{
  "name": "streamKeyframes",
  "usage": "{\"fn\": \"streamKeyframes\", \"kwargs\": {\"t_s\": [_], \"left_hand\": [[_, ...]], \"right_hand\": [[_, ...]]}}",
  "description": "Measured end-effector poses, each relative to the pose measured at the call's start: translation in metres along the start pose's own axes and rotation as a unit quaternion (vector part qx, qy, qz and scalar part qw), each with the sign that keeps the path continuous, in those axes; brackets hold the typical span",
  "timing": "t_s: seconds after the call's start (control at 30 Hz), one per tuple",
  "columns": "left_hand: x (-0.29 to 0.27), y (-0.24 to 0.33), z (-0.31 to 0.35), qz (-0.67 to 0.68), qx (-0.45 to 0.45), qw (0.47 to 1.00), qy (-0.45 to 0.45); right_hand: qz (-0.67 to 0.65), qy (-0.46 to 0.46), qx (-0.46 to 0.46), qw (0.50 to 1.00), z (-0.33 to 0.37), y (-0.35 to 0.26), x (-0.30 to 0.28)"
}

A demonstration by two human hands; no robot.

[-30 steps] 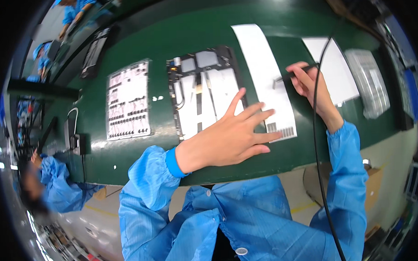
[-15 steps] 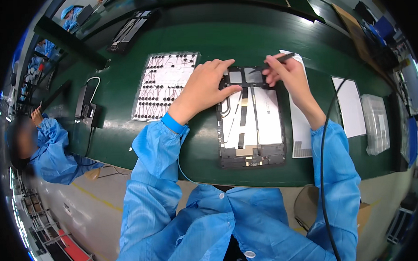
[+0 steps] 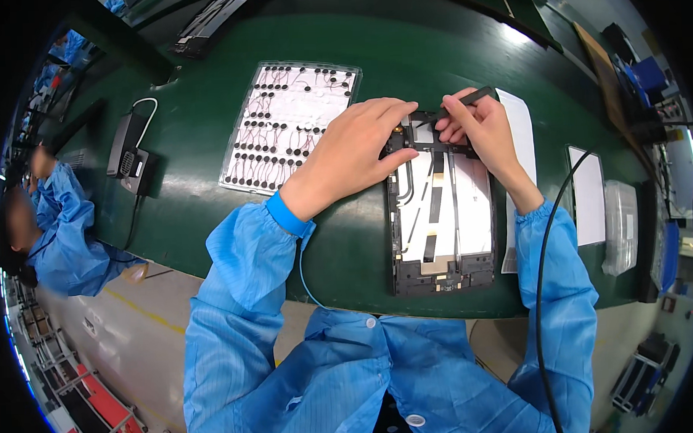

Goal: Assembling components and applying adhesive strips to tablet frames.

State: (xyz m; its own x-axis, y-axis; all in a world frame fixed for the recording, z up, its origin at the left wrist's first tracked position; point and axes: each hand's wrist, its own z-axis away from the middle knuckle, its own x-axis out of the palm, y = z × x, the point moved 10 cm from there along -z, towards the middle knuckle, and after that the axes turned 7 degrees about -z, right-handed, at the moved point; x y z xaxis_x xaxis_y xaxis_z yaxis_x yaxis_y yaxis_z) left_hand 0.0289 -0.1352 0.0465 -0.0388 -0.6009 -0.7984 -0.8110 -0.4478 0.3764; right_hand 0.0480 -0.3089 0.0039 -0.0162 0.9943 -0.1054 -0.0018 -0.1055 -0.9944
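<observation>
Head view. Unit (image 3: 472, 204), a tablet-like body w/ its innards exposed, lay flat on the green bench (image 3: 340, 243), near its front edge & just R of the wearer's midline, prob. so that both hands could reach its far end. L hand (image 3: 356, 151): spread, thumb well apart from fingers, tips at unit's upper L corner; presumably this steadied the frame, though pressure could not be told. R hand (image 3: 485, 131): thumb & fingers pinched a black tool (image 3: 476, 97) pen-fashion, a grip that suits fine work; its tip pointed L over unit's top section, contact unclear. Blue strap (image 3: 285, 216) circled L wrist w/ a thin cord (image 3: 306, 275) running down from it, prob. for static grounding. Tray (image 3: 293, 106) of small round black parts w/ wires stood L of unit, beyond L forearm, rows facing up, apparently for easy picking. White strip (image 3: 520, 122) lay R of unit, partly under R forearm, i.e. within R-hand reach. Farther R: a white sheet (image 3: 588, 200) & a clear box (image 3: 622, 230), side by side, seemingly parked out of the working area. Black cable (image 3: 542, 301) hung in front of R sleeve.
</observation>
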Motion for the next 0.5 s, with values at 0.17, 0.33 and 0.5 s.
{"fn": "streamKeyframes", "kwargs": {"t_s": [0.17, 0.33, 0.5], "left_hand": [[-0.002, 0.002, -0.002, 0.003, 0.002, 1.0, 0.005], [0.001, 0.004, -0.004, -0.012, 0.007, 1.0, 0.002], [-0.002, 0.01, 0.001, -0.033, 0.026, 0.999, -0.004]], "right_hand": [[-0.005, 0.009, -0.006, 1.0, -0.001, 0.0, -0.004], [-0.015, 0.011, 0.003, 1.0, 0.001, 0.004, -0.006], [-0.03, 0.013, 0.001, 0.999, 0.003, 0.001, 0.001]]}}
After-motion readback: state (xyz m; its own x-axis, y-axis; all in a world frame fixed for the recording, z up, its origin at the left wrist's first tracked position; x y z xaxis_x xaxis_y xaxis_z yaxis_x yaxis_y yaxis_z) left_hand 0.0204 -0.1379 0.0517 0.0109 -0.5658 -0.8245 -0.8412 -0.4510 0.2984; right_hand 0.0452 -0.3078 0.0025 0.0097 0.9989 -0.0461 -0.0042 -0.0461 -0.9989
